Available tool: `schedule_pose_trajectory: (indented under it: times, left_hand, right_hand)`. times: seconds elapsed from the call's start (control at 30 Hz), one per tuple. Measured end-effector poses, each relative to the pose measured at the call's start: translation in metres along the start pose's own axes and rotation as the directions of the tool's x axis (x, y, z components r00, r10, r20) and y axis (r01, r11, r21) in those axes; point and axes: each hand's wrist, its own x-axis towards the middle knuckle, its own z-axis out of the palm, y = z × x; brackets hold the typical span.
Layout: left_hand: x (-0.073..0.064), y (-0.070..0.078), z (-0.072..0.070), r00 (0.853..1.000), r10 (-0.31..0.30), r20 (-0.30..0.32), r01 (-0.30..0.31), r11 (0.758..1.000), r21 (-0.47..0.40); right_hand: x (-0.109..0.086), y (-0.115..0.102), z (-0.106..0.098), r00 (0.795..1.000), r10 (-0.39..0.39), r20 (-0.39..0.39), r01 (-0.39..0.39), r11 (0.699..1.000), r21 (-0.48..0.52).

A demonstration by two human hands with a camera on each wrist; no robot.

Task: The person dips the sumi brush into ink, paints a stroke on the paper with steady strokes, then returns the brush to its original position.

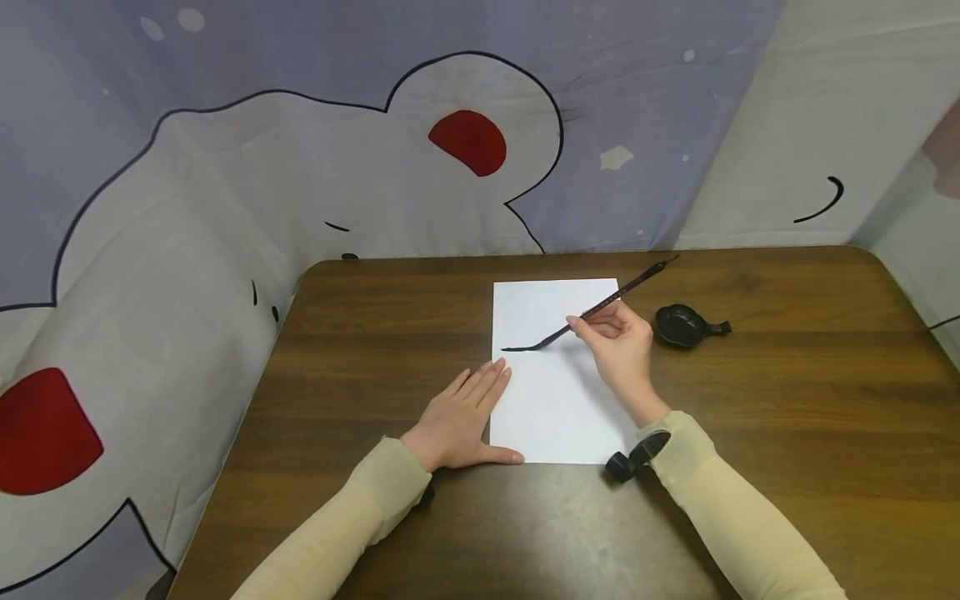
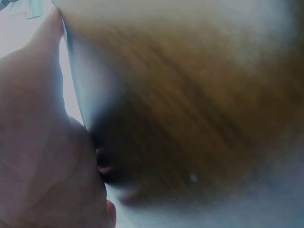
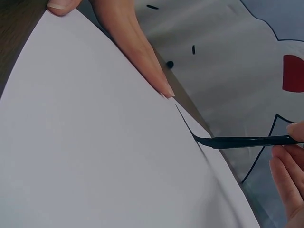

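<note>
As the head view showed a right hand (image 1: 622, 350) pinching a brush (image 1: 622, 292) toward 10 o'clock on white paper (image 1: 555, 408), a dark dish (image 1: 678, 327) at 2 and a left hand (image 1: 459, 423) resting straight-fingered at 8, the left wrist view caught that hand at 9 o'clock, the right wrist view bristles (image 3: 206, 141) meeting a black line (image 3: 184, 119).

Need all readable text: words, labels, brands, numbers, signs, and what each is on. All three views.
No legible text in any view.
Brush: tiny pale marks on the handle, too small to read.
Paper: one dark stroke at the brush tip; can't tell if it's meant as a character.
Backdrop: printed shapes and lines only.
Black dish: no lettering visible.
</note>
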Motion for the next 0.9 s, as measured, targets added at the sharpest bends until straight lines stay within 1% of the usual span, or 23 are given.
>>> schedule_pose_trajectory:
  times: [0.2, 0.47, 0.67, 0.9]
  left_hand:
    - [-0.001, 0.001, -0.001, 1.0, -0.001, 0.005, 0.001, 1.0, -0.006]
    - [-0.001, 0.001, -0.003, 1.0, -0.011, 0.021, 0.012, 1.0, -0.01]
    - [-0.001, 0.002, -0.004, 1.0, -0.009, 0.019, 0.009, 1.0, -0.013]
    - [-0.001, 0.001, -0.003, 1.0, -0.003, 0.018, 0.003, 1.0, -0.006]
  right_hand:
    - [0.0, 0.001, -0.003, 1.0, 0.011, -0.002, -0.011, 1.0, -0.005]
    - [0.006, 0.026, -0.01, 0.999, 0.02, -0.025, -0.021, 1.0, -0.007]
    - [0.007, 0.031, -0.015, 0.999, -0.008, -0.032, 0.008, 1.0, 0.001]
    - [0.001, -0.002, -0.014, 0.999, 0.004, -0.031, -0.006, 0.999, -0.049]
